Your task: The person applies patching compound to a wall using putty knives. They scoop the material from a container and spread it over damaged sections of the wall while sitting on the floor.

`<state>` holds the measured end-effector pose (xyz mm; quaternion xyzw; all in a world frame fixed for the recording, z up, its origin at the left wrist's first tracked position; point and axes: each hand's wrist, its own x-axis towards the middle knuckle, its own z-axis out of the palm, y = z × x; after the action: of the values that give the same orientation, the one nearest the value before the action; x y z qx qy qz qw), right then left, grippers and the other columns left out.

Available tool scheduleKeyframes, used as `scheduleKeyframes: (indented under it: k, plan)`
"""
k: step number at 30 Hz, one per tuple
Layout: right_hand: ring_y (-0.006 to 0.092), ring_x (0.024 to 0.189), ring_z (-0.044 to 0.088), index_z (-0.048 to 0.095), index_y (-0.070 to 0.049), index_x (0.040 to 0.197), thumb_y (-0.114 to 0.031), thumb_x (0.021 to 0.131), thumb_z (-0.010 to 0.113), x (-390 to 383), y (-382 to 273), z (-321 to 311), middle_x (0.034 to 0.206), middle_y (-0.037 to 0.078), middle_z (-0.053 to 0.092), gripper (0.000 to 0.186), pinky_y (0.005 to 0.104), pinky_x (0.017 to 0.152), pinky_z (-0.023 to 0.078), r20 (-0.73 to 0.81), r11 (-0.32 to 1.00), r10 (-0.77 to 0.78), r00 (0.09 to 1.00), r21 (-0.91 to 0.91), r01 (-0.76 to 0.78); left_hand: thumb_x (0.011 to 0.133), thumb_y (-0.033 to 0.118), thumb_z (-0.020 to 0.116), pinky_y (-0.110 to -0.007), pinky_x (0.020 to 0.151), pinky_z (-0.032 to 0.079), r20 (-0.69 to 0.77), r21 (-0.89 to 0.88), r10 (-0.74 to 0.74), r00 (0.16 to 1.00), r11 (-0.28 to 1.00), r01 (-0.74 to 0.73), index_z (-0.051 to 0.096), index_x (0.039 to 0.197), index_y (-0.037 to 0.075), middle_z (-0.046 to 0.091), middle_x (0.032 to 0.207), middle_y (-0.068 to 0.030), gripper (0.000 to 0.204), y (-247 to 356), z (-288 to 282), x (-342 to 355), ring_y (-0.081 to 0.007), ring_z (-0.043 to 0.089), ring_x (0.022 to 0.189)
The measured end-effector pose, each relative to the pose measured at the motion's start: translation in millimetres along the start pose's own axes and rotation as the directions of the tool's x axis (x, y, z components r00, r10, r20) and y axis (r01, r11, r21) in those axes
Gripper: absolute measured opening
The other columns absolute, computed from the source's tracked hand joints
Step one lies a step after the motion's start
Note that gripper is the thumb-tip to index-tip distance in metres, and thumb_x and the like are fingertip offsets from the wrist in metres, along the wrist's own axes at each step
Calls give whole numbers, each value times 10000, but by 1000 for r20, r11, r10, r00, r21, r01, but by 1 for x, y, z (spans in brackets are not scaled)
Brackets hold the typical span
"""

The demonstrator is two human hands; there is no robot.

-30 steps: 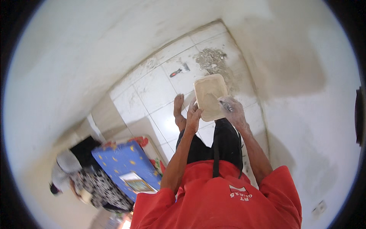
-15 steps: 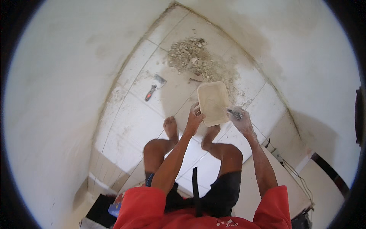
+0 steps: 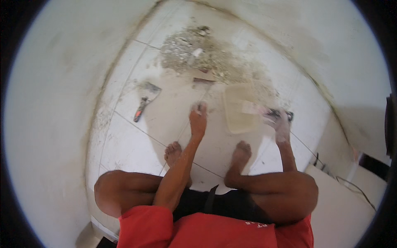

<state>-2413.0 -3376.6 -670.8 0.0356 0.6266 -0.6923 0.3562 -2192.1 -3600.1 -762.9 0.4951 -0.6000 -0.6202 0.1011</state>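
My right hand (image 3: 281,126), dusted white, is closed round the dark handle of a putty knife (image 3: 271,112). Its pale, motion-blurred blade reaches over a cream rectangular tray (image 3: 231,118), which rests on the tiled floor. To the left of the tray, apart from it, my left hand (image 3: 198,120) hangs low over the floor with fingers half bent. A gap shows between its thumb and fingers, and nothing is visible in it. A short dark strip (image 3: 204,80) lies beyond that hand.
A wide scraper (image 3: 143,103) with a black and red handle lies on the floor at left. Rubble and dust (image 3: 186,49) are heaped toward the far corner. Walls close in on both sides. Cables (image 3: 355,188) run at the lower right, near a pale panel (image 3: 335,206).
I have squatted lower, my knees spreading apart. My left hand has let go of the tray, now on the floor. The right hand has swung the putty knife's blade over the tray.
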Motion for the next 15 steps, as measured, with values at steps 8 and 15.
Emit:
scheduleKeyframes:
  k: [8,15]
  plan:
    - [256,922,673,519,15,1247,-234,956,573,-50,64,-14,1130,158,636,386,391,779,583,-46,918,106,993,388,-80,897,292,609,-483,1043,372,-406,913,639,653,309,266,506,1318,-24,539,1280,-219,537,-93,-247,57,-367,475,1239]
    - [255,927,672,512,20,1256,-220,952,575,-132,76,-18,1143,162,631,392,391,781,584,163,921,179,970,320,-224,933,284,610,-468,938,459,-166,963,748,643,-17,269,544,1176,-46,561,1114,-223,415,-162,-328,-16,-400,542,1103]
